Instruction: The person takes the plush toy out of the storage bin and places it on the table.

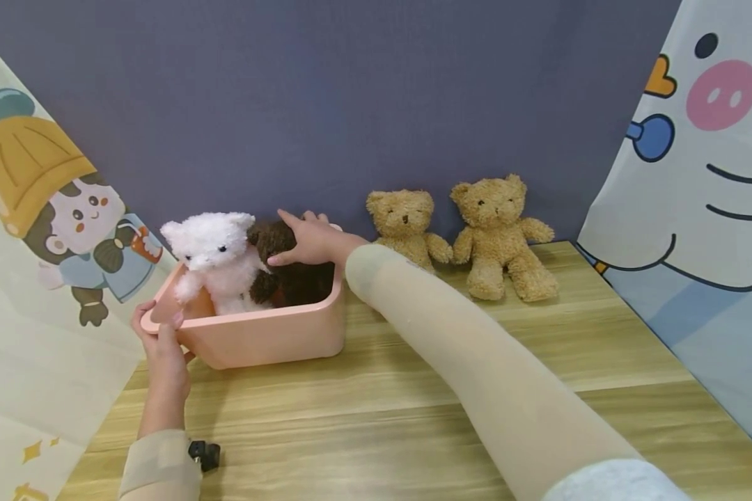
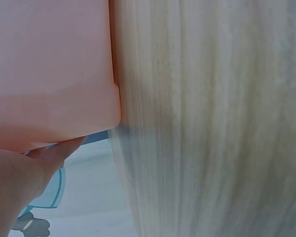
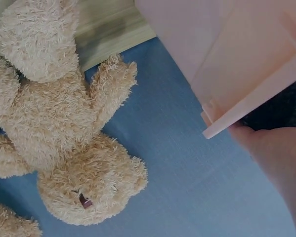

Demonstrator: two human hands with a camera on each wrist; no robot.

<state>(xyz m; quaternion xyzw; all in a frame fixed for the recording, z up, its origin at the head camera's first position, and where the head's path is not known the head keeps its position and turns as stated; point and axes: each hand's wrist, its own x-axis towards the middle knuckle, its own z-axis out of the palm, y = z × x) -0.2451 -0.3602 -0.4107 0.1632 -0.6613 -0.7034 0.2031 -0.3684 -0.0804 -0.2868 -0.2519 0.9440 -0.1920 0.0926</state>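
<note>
A pink storage bin (image 1: 269,334) is on the wooden table, its near left corner gripped by my left hand (image 1: 166,355), with fingers over the rim. In the left wrist view that hand (image 2: 19,173) is against the bin's wall (image 2: 54,64). A white plush bear (image 1: 209,250) sits upright inside the bin. Beside it is a dark brown plush toy (image 1: 272,240), partly hidden by my right hand (image 1: 313,240). The right hand lies over the bin's far right part, fingers spread and touching the brown plush. In the right wrist view dark fur (image 3: 281,108) shows beyond this hand (image 3: 281,153).
Two tan teddy bears, a smaller one (image 1: 404,223) and a larger one (image 1: 498,233), sit right of the bin against the grey back panel (image 1: 376,90). Printed cartoon sheets hang at left and right. The wooden table (image 1: 351,431) extends in front.
</note>
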